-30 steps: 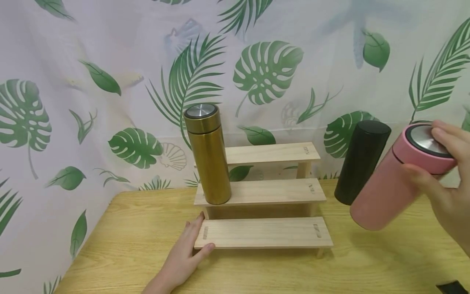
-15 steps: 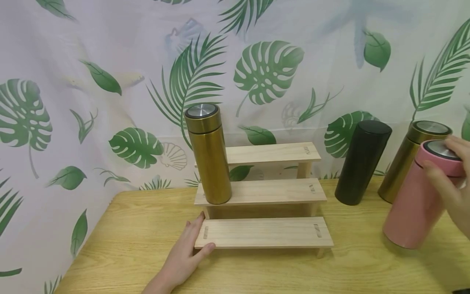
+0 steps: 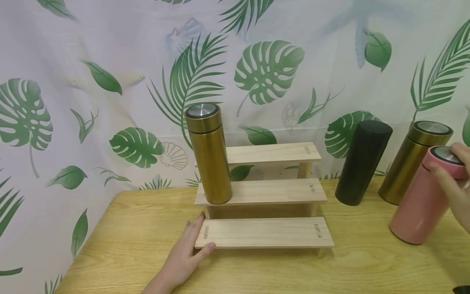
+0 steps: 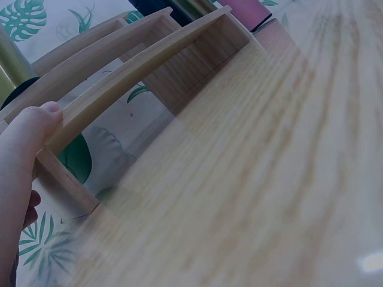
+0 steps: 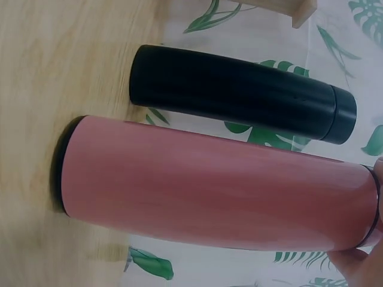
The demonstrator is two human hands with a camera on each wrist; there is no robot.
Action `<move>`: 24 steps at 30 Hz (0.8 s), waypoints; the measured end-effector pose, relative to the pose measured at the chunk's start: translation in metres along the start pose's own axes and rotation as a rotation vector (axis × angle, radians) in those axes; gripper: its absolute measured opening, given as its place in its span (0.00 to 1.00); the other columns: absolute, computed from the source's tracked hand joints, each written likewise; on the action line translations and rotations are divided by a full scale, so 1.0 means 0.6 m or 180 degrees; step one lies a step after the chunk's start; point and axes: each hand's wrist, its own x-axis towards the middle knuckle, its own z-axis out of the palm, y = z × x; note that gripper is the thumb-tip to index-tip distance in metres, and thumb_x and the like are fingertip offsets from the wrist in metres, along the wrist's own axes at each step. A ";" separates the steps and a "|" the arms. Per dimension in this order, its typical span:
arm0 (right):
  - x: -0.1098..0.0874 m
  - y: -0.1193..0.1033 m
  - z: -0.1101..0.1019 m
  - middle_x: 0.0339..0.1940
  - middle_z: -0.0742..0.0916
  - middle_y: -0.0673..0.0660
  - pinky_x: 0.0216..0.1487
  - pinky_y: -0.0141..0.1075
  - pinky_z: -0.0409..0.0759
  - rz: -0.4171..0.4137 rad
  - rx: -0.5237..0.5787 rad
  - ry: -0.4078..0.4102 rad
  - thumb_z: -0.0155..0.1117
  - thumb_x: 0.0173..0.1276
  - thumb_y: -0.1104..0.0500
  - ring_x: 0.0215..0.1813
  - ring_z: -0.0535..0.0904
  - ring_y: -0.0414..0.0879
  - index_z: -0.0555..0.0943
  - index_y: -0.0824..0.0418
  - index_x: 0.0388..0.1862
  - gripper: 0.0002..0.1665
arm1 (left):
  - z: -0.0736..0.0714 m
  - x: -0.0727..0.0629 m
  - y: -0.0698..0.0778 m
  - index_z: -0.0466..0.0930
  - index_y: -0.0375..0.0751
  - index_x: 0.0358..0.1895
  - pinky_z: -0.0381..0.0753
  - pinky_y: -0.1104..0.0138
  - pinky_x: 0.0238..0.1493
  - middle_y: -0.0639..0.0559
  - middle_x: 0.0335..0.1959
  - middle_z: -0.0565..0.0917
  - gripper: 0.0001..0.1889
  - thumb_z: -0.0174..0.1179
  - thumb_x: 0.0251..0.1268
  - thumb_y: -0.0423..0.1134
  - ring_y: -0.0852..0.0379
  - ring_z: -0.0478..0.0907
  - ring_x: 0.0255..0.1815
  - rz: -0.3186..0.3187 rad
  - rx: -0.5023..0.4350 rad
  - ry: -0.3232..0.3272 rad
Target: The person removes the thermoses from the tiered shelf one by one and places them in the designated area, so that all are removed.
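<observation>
Placement seems the step: right hand (image 3: pixel 457 196) grips pink bottle (image 3: pixel 422 202) at right, left hand (image 3: pixel 182 254) holds shelf (image 3: pixel 262 232), next likely needing gentle release.

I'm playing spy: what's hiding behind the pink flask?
In the head view, a gold flask stands behind the pink flask: its lid and left side show, but its lower right is covered, so unseen.

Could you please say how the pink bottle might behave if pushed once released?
The pink bottle has a straight, undented-looking wall, so it is probably stiff. Its smooth, slightly glossy side may be slippery. Tall and narrow, it could tip if pushed near its silver-topped lid, and its round body would then likely roll.
</observation>
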 end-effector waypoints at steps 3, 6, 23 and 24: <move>-0.001 0.002 0.001 0.54 0.77 0.73 0.40 0.15 0.53 0.0072 -0.0073 0.0006 0.62 0.68 0.61 0.43 0.57 0.21 0.74 0.70 0.60 0.24 | 0.000 0.000 -0.001 0.44 0.45 0.77 0.44 0.53 0.74 0.53 0.76 0.52 0.42 0.54 0.68 0.57 0.47 0.47 0.75 0.0003 -0.0004 0.0005; -0.004 0.005 0.002 0.53 0.78 0.69 0.42 0.15 0.53 0.0045 -0.0050 0.0015 0.63 0.67 0.61 0.44 0.57 0.20 0.74 0.70 0.60 0.24 | 0.001 0.000 -0.002 0.44 0.45 0.77 0.44 0.53 0.74 0.52 0.76 0.52 0.42 0.54 0.68 0.57 0.47 0.47 0.75 0.0021 -0.0009 0.0010; -0.025 0.023 -0.013 0.69 0.70 0.65 0.64 0.21 0.51 -0.0084 -0.0189 -0.0161 0.54 0.72 0.45 0.68 0.64 0.58 0.69 0.66 0.68 0.34 | 0.000 0.000 -0.001 0.44 0.46 0.77 0.43 0.52 0.73 0.53 0.76 0.51 0.42 0.54 0.68 0.56 0.46 0.45 0.75 0.0024 -0.0053 -0.0007; -0.025 0.023 -0.013 0.69 0.70 0.65 0.65 0.22 0.52 -0.0086 -0.0203 -0.0148 0.54 0.72 0.44 0.69 0.64 0.58 0.69 0.65 0.68 0.34 | 0.000 0.000 -0.001 0.44 0.46 0.77 0.43 0.52 0.74 0.53 0.76 0.51 0.42 0.54 0.68 0.56 0.46 0.45 0.75 0.0026 -0.0052 -0.0010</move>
